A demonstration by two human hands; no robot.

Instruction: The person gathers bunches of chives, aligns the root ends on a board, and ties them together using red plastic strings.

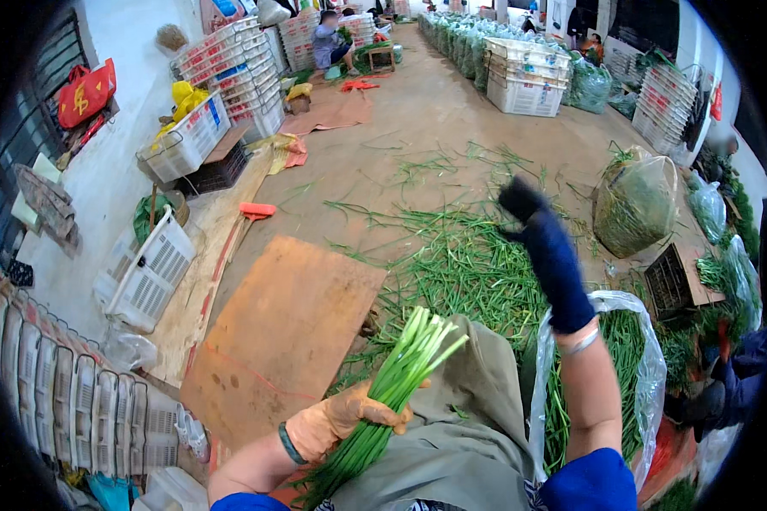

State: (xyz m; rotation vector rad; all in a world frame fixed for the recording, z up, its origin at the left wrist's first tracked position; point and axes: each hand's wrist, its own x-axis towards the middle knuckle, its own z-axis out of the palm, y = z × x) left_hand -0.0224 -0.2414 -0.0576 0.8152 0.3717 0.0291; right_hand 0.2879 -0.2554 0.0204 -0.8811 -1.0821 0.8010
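My left hand [343,417], in an orange glove, is closed round a bunch of green chives [405,375] above my lap. The pale, cut ends point up and away from me, and the green tips hang down by my left forearm. My right hand [544,243], in a dark blue glove, is raised over the floor to the right. It is smeared by motion, with thumb and fingers apart and nothing seen in it. Loose chives [477,277] lie spread on the floor below it. Under my right forearm stands a clear plastic bag [652,375] full of long green stalks.
A brown board [285,315] lies ahead to the left. White crates [158,268] stand along the left wall. A filled bag [635,204] and a dark crate [673,277] are at the right. Farther off are white crates [527,81], bagged greens and a seated person [328,43].
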